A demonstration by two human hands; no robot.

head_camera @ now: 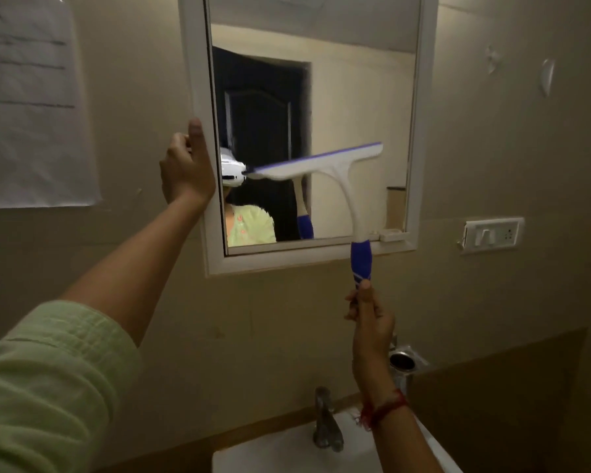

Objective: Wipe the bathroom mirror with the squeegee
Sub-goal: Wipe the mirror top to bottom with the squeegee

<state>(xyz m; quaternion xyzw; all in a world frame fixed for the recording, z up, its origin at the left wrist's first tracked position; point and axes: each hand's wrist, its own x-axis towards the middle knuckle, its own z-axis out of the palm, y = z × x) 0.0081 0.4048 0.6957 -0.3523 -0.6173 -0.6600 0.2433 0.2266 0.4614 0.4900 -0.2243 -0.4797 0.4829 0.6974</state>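
While the tap (326, 425) and sink (270, 454) sit lowest, the right hand (371, 322) closes its fingers round the squeegee (335, 186) handle's bottom end; blade tilted across the mirror (355, 97) glass, contact unclear. Left hand (186, 165) grips the mirror's left frame edge, fingers curled.

Cut off, blurred and covered parts

The mirror (355, 97) loses its top at the frame edge; the sink (263, 454) is cropped below; the squeegee (321, 163) blade is motion-blurred; the paper sheet (28, 97) text is unreadable.
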